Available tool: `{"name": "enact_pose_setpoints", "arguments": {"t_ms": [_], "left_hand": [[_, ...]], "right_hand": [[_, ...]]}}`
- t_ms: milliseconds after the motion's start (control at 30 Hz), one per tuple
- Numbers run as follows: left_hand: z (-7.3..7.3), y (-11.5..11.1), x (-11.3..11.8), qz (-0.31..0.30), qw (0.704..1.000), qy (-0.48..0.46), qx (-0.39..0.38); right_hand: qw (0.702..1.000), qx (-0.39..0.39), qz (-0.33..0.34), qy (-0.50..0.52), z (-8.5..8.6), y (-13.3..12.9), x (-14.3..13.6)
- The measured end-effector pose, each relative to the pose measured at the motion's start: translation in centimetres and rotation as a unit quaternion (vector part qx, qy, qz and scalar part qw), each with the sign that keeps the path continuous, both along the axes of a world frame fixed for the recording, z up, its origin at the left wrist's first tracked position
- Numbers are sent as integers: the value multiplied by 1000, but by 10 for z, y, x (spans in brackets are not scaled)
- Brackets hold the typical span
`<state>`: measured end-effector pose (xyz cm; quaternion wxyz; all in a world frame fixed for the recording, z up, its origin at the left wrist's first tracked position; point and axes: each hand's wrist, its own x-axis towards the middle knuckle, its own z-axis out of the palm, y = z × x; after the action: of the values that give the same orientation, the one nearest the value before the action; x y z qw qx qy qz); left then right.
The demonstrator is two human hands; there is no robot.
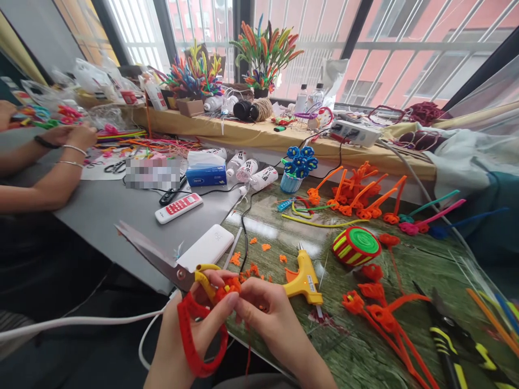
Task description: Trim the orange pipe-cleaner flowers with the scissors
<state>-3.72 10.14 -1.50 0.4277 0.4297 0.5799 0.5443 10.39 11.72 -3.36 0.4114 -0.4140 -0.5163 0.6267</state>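
My left hand (170, 346) has its fingers closed round a small orange fuzzy-wire flower (227, 289) with a bit of yellow in it. A pair of scissors (184, 275) with one red and one yellow handle hangs on the same hand, blades pointing up and left. From the other side, the fingertips of my right hand (279, 319) pinch the flower's edge. A thin reddish stem (248, 351) hangs below the hands. Orange scraps (253, 268) lie on the table just beyond. Close to my right hand rests a yellow glue gun (305, 278).
At right lie orange flowers with stems (381, 313) and black-and-yellow pliers (446, 324). Behind the glue gun sits a striped round piece (357, 246). A white power bank (208, 246) and a remote (178, 208) lie left. Another person's hands (79, 135) work at far left.
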Motion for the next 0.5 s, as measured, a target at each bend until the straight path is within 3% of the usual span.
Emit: {"name": "enact_pose_setpoints", "arguments": {"t_ms": [133,333,500], "left_hand": [[3,5,-7,16,1000,2,23],[21,10,-10,66,998,5,20],[30,12,-13,82,996,13,30]], "right_hand": [[1000,-5,-9,-12,0,1,-6],[999,0,-10,-50,-6,-7,-3],[997,-4,7,-80,-30,-33,2]]}}
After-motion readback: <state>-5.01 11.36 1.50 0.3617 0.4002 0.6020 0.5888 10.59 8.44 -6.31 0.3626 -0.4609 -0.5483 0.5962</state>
